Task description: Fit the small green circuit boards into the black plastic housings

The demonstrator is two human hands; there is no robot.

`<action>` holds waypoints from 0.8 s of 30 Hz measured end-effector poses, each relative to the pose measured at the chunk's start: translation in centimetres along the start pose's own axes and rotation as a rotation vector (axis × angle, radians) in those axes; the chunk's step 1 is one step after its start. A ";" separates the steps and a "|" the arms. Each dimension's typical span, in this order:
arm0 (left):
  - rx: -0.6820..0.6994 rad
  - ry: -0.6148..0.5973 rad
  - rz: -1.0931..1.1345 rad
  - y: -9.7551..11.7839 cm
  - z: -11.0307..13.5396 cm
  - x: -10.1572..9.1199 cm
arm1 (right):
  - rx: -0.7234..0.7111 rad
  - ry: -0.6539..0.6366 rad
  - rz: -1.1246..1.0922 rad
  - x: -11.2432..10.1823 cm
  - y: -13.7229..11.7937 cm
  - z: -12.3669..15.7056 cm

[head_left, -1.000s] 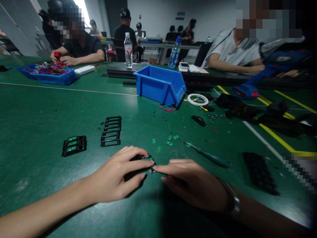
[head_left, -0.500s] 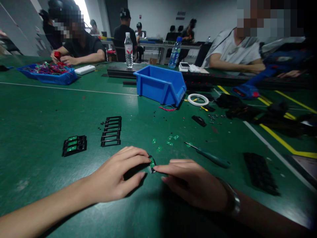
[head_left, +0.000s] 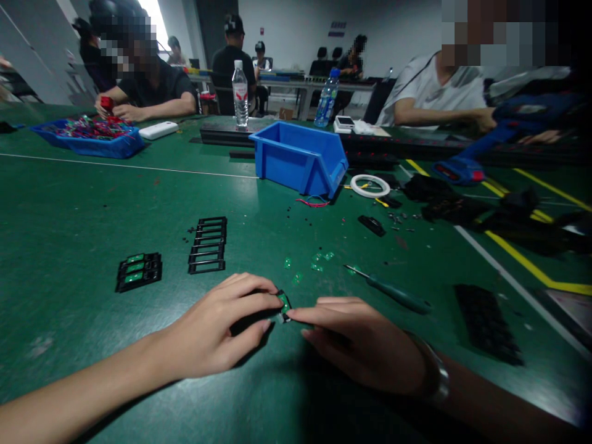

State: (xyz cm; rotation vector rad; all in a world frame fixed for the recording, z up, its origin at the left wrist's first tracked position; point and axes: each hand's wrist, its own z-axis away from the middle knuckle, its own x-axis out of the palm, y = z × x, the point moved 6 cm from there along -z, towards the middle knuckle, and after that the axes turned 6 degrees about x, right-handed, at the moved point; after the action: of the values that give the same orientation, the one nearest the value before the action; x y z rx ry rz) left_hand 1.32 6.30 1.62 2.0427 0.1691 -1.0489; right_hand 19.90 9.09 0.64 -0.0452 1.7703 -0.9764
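Note:
A small black holder with a green circuit board (head_left: 284, 303) lies on the table between my hands. My left hand (head_left: 231, 320) grips its far end with the index and middle fingertips, its thumb lower and apart. From the other side, my right hand (head_left: 356, 336) presses the near end with its index fingertip; the other fingers are curled beneath. Just beyond are several loose green boards (head_left: 317, 266). A screwdriver (head_left: 398, 295) with a dark green handle lies beyond my right hand. Left of my hands sit a black ladder-like frame (head_left: 208, 245) and a black holder with green boards (head_left: 139, 271).
A blue bin (head_left: 298, 157) stands ahead, with a white ring (head_left: 370, 185) and scattered screws (head_left: 401, 219) to its right. A dark block (head_left: 489, 324) lies at right. Farther back are a blue power drill (head_left: 462, 168), bottles, a wire-filled blue tray (head_left: 92, 145) and seated people.
My hands keep almost the same pose on the small holder. Across the table at right, the person in white has raised a hand toward the drill.

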 end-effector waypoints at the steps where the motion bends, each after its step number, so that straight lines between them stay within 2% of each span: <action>1: 0.004 0.003 -0.005 0.0 0.0 0.0 | -0.002 0.005 -0.006 0.0 0.0 0.0; 24: -0.001 0.011 -0.003 -0.1 0.1 0.0 | 0.028 0.010 0.004 0.3 0.3 0.1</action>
State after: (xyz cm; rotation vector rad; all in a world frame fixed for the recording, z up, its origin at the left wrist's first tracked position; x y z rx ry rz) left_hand 1.22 6.26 1.53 2.0479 0.1781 -1.0396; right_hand 19.94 9.07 0.23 -0.0195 1.7648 -1.0000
